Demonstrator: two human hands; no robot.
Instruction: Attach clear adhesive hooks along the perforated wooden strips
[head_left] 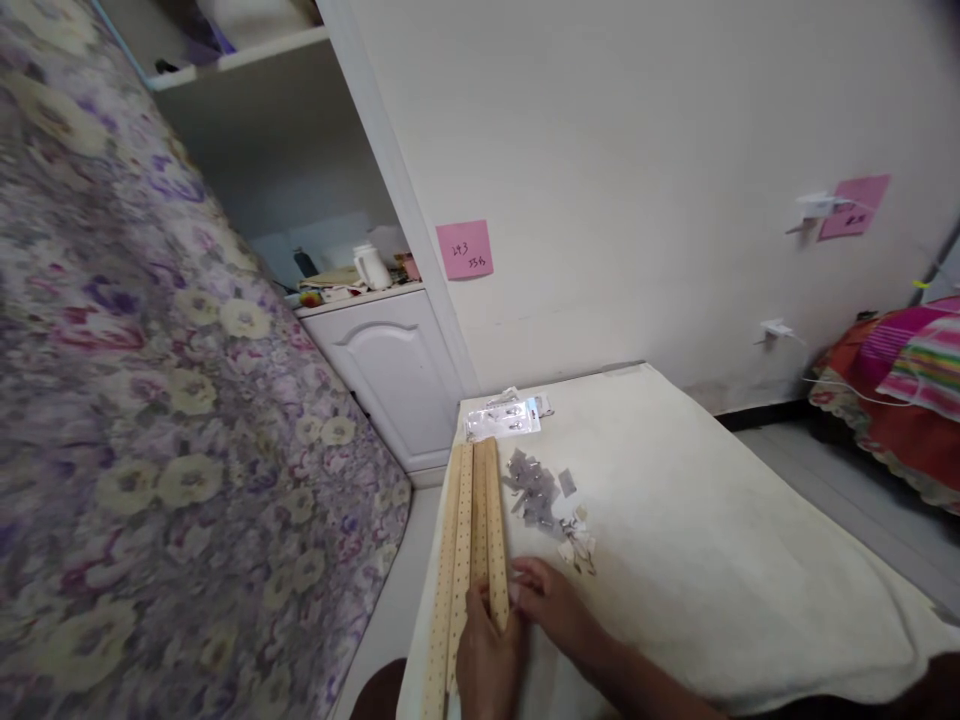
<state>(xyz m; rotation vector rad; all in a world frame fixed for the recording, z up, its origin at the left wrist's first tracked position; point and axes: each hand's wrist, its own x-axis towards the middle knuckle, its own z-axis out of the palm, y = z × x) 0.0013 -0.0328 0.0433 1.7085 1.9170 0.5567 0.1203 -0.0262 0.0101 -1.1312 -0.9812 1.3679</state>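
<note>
Long pale wooden strips with rows of small holes [459, 560] lie side by side along the left edge of the table. My left hand [487, 650] is closed around the near part of the rightmost strip [493, 520], its thumb and fingers at the strip's sides. Just right of that strip, my right hand [551, 605] has its thumb and forefinger pinched together close to the strip's edge. Whatever sits between those fingertips is too small to name. Beyond the hands lies a heap of small grey translucent packets [536, 490], with small white pieces [577, 545] nearer to me.
Clear plastic packaging [504, 418] lies at the far end of the cream-covered table [697, 520]. A floral curtain [187, 400] hangs at left, beside a white cabinet [401, 370]. Pink notes [465, 250] and plugged-in chargers [817, 207] are on the wall.
</note>
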